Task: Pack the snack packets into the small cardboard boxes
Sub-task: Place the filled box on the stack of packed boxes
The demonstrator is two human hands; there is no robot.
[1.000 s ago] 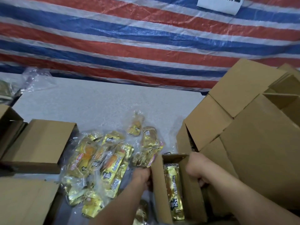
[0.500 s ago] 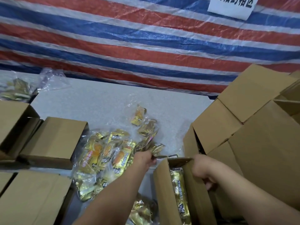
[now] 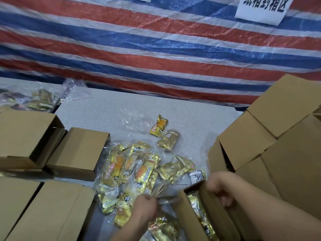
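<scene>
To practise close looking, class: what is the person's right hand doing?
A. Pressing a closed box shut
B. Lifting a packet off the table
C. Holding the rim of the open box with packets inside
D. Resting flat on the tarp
C: the right hand is curled over the rim of the open box, and gold packets show inside it.

The scene is lit evenly and fairly brightly, with no single source to be seen. Soft shadows are cast beneath the boxes (image 3: 78,150) on the left and in the gaps between them. Small glints are thrown off the gold packets (image 3: 132,167) and their clear wrapping. The whole frame is softened by motion blur, most strongly at the left hand (image 3: 144,208) and the foil it grips. The sign (image 3: 262,9) at the top is smeared. The tarp (image 3: 156,49) stripes are bent by wide-angle distortion towards the edges.
</scene>
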